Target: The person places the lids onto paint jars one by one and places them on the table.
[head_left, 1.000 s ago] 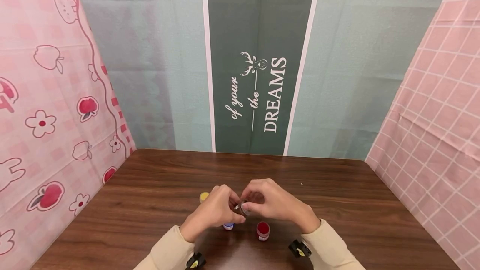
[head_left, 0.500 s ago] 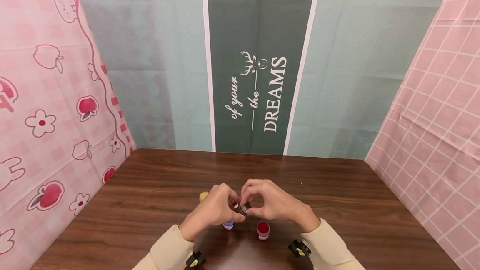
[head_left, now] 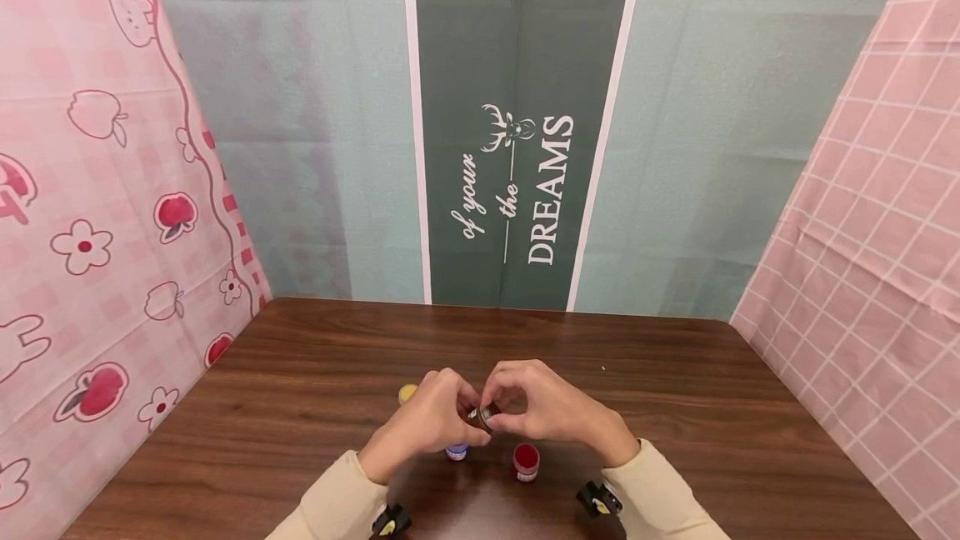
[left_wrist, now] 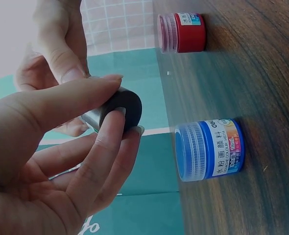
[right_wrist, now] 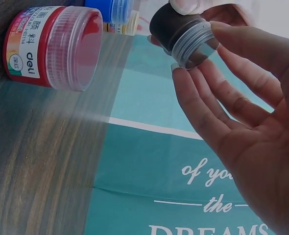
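Between both hands, above the table, a small black gouache paint jar [left_wrist: 133, 108] is held tilted on its side. My left hand [head_left: 429, 415] grips its dark body between thumb and fingers. My right hand [head_left: 547, 407] pinches the clear ridged lid [right_wrist: 191, 48] with thumb and fingertips; the lid is still at the jar's mouth in the right wrist view. Below the hands stand a red paint jar [head_left: 527, 462] and a blue paint jar [left_wrist: 210, 149], both with clear lids. A yellow paint jar [head_left: 407, 393] is partly hidden behind my left hand.
The brown wooden table [head_left: 675, 390] spreads out around the jars. A tiny white speck [head_left: 603, 367] lies on it beyond my right hand. A green and grey cloth [head_left: 510, 190] hangs behind, with pink cloths at both sides.
The fingers and thumb of my right hand have shifted slightly around the lid of the black jar. My left hand and the other jars have stayed in place.
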Motion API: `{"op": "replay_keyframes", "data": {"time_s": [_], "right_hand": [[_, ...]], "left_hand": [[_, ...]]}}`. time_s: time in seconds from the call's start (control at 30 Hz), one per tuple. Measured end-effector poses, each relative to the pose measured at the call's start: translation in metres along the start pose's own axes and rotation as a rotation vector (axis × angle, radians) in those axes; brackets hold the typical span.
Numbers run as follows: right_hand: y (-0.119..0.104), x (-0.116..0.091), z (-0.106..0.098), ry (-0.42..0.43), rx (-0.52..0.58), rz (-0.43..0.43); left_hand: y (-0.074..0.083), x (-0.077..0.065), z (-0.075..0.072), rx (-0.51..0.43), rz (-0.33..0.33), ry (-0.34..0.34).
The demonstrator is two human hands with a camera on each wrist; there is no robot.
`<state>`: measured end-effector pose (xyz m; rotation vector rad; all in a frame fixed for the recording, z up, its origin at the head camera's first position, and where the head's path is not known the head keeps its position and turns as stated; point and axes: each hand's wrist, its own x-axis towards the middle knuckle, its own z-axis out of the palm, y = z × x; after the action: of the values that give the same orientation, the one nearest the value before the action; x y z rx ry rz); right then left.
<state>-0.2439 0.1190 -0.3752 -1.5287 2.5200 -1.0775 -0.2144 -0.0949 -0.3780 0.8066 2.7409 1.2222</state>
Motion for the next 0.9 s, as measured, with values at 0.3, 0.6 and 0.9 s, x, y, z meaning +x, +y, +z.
{"op": "replay_keyframes", "data": {"time_s": [0.3,0.6,0.9], "right_hand": [[-0.001,-0.0002,-0.0009,0.008,-0.034,0.046],[-0.0009,0.0007,-0.0002,0.01,-0.044,0.065],[-0.0008,0.0008,-0.0011,0.021,-0.057,0.046]], "left_hand": [[0.0,0.0002,0.0007,0.008,-0.018,-0.001],[0.0004,0.0001,0.0007,0.008,-0.032,0.004],[-0.0001,0.0001,-0.0005,-0.007,-0.009,0.008]]}}
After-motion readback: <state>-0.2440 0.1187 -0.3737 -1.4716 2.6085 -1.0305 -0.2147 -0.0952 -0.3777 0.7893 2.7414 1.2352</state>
